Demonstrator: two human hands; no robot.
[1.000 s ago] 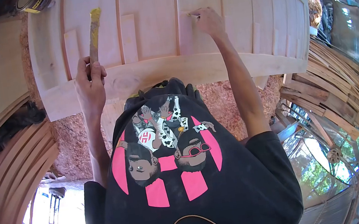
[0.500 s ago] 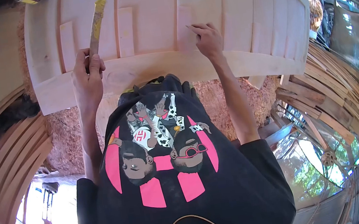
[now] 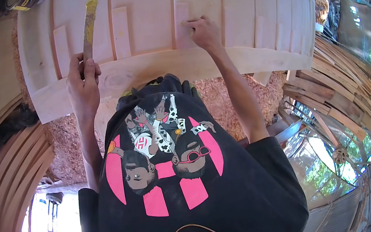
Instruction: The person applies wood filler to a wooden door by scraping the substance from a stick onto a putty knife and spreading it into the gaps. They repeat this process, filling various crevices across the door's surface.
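My left hand [image 3: 82, 85] is closed around the lower end of a flat narrow stick [image 3: 88, 30], held upright. Yellow paste coats its upper part and tip. My right hand [image 3: 204, 32] is at a short pale wood strip [image 3: 182, 24] on the panelled wooden piece [image 3: 146, 22]. Its index finger is stretched along the surface, with a bit of yellow at the tip. The other fingers are curled, and what they pinch is too small to make out. Similar short strips [image 3: 121, 35] lie on the panel to the left.
A yellow and black tin [image 3: 27, 1] stands at the panel's far left corner. Curved boards [image 3: 13, 173] are stacked at the left. At the right lies a pile of wood offcuts [image 3: 332, 81]. Sawdust [image 3: 230, 98] covers the ground below the panel.
My right hand has moved slightly left and up, and its fingertip is now at the short strip. The view has shifted a little; my left hand still holds the stick.
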